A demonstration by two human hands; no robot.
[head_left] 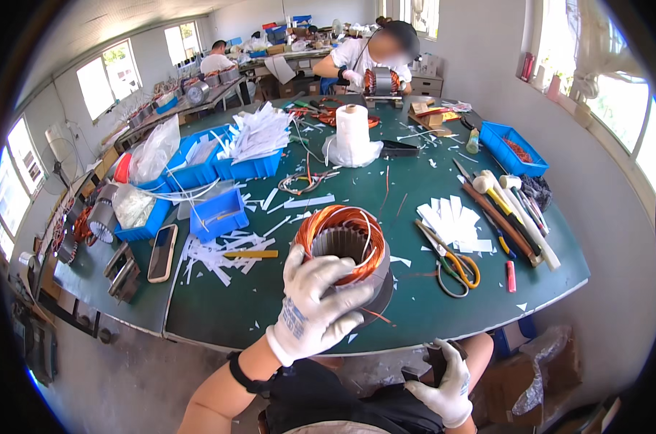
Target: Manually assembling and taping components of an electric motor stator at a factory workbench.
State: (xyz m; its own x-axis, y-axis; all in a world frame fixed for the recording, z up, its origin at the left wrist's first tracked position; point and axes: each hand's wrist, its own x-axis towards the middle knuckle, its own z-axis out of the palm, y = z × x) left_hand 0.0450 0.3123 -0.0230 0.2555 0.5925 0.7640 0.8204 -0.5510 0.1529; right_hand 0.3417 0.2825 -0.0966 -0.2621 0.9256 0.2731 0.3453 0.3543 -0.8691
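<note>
A motor stator (342, 239) stands upright on a dark round base (387, 293) near the table's front edge. Orange copper windings ring its top, and its slotted bore faces up. My left hand (315, 300), in a white glove, grips the stator's near left side, fingertips on the windings and over the rim. Low over my lap, my right hand (447, 394), also gloved, is closed around a dark blocky piece (427, 367) whose kind I cannot make out. Right of the stator lie scissors (447, 254) with orange and green handles and a fan of white paper strips (454, 223).
Hammers (495, 184) and rods lie at right, near a blue bin (514, 148). Left are a small blue box (219, 215), paper scraps, a phone (162, 253) and a yellow-handled blade (252, 254). A white roll (352, 134) stands behind. Across the table, a person (375, 58) handles another stator.
</note>
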